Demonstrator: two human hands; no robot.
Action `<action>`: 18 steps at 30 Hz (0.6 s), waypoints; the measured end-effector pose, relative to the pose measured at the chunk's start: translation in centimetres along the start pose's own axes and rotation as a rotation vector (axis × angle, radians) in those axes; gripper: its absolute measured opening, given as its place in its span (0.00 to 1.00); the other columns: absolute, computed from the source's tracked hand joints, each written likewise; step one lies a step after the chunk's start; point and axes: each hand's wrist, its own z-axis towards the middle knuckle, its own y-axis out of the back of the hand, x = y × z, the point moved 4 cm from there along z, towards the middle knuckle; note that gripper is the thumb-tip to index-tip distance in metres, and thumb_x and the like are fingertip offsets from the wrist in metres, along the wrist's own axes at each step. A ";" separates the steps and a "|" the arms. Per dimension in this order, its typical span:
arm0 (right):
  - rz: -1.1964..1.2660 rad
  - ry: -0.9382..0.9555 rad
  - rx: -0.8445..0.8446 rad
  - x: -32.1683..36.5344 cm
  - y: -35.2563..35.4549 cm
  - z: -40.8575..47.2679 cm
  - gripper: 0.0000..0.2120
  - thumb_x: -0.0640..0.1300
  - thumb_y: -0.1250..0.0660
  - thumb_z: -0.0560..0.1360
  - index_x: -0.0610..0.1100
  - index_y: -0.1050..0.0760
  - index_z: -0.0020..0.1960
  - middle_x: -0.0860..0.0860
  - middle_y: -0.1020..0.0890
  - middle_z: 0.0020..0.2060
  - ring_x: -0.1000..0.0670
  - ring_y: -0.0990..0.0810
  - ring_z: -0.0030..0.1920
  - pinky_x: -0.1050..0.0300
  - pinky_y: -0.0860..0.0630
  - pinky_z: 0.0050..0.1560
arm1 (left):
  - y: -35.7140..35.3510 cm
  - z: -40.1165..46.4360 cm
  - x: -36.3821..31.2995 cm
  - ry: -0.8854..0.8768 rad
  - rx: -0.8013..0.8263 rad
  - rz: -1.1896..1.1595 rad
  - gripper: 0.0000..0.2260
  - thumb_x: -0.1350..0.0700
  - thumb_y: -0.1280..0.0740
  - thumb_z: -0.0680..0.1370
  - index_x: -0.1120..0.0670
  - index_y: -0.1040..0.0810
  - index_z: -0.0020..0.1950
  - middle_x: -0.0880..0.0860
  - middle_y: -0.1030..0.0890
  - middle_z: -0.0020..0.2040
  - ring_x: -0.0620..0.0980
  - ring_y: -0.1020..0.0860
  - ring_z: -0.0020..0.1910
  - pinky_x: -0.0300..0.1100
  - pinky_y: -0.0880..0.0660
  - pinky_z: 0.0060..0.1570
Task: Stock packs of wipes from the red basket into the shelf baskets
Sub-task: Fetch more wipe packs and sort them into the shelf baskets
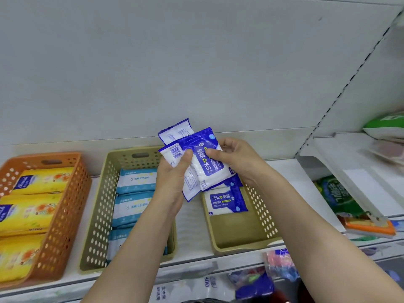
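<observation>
My left hand (172,178) grips a fanned stack of blue-and-white alcohol wipe packs (204,162) above the shelf. My right hand (236,158) pinches the front pack of that stack with thumb and fingers. Below them sits a khaki shelf basket (242,235) with a matching alcohol wipe pack (227,201) lying flat at its back; its front half is bare. A second khaki basket (98,206) to the left holds light-blue wipe packs (134,181). The red basket is not in view.
An orange basket (65,206) with yellow packs stands at far left. The white shelf (290,178) continues right to a slanted divider, green packs (336,197) and an orange sponge (369,228). More packaged goods (253,283) show below the shelf edge.
</observation>
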 end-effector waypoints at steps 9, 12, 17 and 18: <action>0.241 0.006 -0.148 0.4 1.3 -0.7 0.20 0.33 0.26 0.72 0.44 0.27 0.60 0.43 0.15 0.48 0.46 0.14 0.40 0.53 0.17 0.36 | -0.6 -0.2 0.4 0.009 0.001 0.027 0.16 0.56 0.31 0.79 0.57 0.25 0.66 0.57 0.16 0.58 0.58 0.17 0.55 0.58 0.19 0.53; 0.408 0.010 -0.136 0.1 1.2 -0.6 0.18 0.32 0.26 0.72 0.37 0.26 0.60 0.39 0.16 0.53 0.42 0.14 0.47 0.50 0.17 0.43 | -1.2 -0.5 0.4 -0.009 0.042 0.044 0.20 0.57 0.29 0.76 0.58 0.25 0.67 0.57 0.16 0.58 0.57 0.17 0.56 0.55 0.19 0.52; 0.266 0.004 -0.042 -0.1 1.5 -1.0 0.19 0.38 0.23 0.70 0.40 0.25 0.58 0.41 0.15 0.53 0.43 0.14 0.49 0.48 0.16 0.49 | -0.2 -0.3 0.3 -0.016 -0.001 0.105 0.19 0.60 0.29 0.77 0.56 0.26 0.67 0.56 0.16 0.57 0.58 0.16 0.54 0.54 0.18 0.50; 0.217 0.032 -0.083 0.2 1.9 -0.8 0.23 0.40 0.22 0.69 0.42 0.26 0.60 0.43 0.16 0.54 0.45 0.14 0.49 0.47 0.16 0.49 | 0.0 -0.3 0.1 -0.011 -0.006 0.130 0.18 0.60 0.29 0.77 0.55 0.25 0.66 0.55 0.15 0.56 0.57 0.16 0.53 0.55 0.18 0.49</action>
